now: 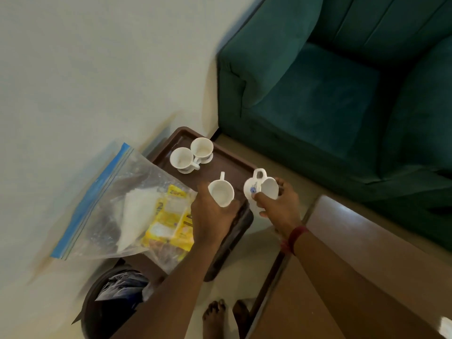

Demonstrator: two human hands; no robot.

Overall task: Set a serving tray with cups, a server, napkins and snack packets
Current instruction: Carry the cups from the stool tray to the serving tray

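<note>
A dark brown serving tray (227,162) lies below me beside the wall. Two white cups (181,158) (201,147) stand on saucers at its far end. My left hand (212,216) grips a third white cup (220,192) over the tray's middle. Over the tray's right edge, my right hand (278,204) holds a tilted white cup with a blue flower print (261,187). A clear zip bag (117,204) with a blue seal rests on the tray's left side, with white napkins (137,211) and yellow snack packets (171,221) inside.
A teal sofa (330,94) stands at the upper right. A wooden table edge (342,253) runs along the lower right. A dark bin (115,297) with a plastic liner sits at the bottom left. My bare feet (215,316) are on the pale floor.
</note>
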